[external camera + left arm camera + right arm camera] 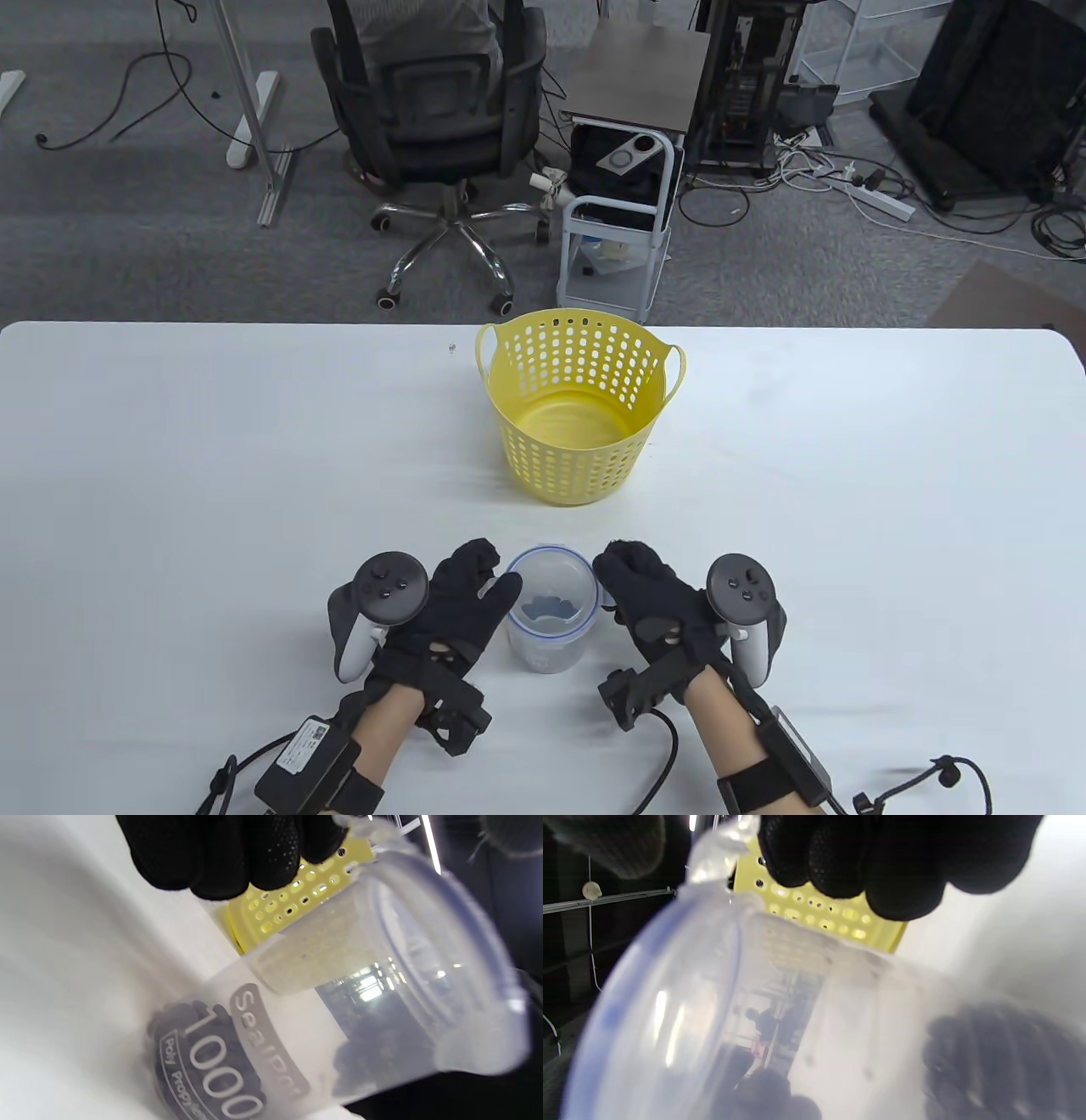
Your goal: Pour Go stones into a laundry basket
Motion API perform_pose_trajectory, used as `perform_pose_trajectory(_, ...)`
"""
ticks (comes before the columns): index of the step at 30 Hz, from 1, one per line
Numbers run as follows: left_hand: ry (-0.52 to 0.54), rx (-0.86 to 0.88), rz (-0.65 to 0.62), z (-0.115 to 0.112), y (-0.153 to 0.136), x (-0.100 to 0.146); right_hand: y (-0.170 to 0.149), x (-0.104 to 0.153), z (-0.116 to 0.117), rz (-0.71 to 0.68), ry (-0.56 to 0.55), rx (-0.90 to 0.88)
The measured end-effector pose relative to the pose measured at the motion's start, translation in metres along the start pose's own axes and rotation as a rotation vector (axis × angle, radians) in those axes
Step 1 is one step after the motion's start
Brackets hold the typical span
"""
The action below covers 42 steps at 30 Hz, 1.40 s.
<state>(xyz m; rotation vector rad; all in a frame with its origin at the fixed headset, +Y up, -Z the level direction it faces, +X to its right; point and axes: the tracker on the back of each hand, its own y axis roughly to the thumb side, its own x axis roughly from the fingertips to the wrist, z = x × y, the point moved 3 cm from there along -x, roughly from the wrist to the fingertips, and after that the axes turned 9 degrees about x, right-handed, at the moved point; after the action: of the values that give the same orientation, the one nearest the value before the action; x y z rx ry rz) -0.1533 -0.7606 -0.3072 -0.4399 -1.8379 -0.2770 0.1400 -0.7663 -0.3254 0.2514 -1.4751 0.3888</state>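
A clear plastic container (547,647) with a blue-rimmed lid stands on the white table near its front edge. Dark Go stones (556,608) lie at its bottom. The yellow perforated laundry basket (577,463) stands upright behind it, apart from it. My left hand (488,577) is just left of the container, thumb tip at its rim. My right hand (624,573) is just right of it, fingers curled by the rim. In the left wrist view my fingers (237,853) hang above the container (382,984), with the basket (275,912) behind. The right wrist view shows my fingers (882,857), the stones (988,1052) and the basket (814,916).
The white table (212,475) stretches wide on both sides of the basket. A small speck (451,347) lies near the far edge. Beyond the table stand an office chair (441,110) and a small cart (615,221).
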Motion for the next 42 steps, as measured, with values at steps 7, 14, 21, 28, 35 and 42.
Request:
perform_pose_trajectory(7,-0.096,-0.147,0.015,-0.019,0.013,0.006,-0.006,-0.010,0.005,0.031,0.052,0.067)
perform_pose_trajectory(14,-0.089,-0.143,0.030,-0.015,0.011,0.006,-0.003,0.000,0.001,0.000,0.115,0.078)
perform_pose_trajectory(21,0.045,-0.095,0.041,0.002,0.002,0.002,0.004,0.013,0.012,-0.098,0.230,0.113)
perform_pose_trajectory(28,0.204,-0.096,0.017,0.012,-0.005,0.000,0.015,0.024,0.030,-0.143,0.243,0.245)
perform_pose_trajectory(35,0.244,-0.116,-0.008,0.014,-0.003,-0.002,0.014,0.028,0.035,-0.134,0.210,0.239)
perform_pose_trajectory(42,0.210,-0.169,-0.063,0.016,0.003,0.008,0.000,0.022,0.018,-0.072,0.117,0.089)
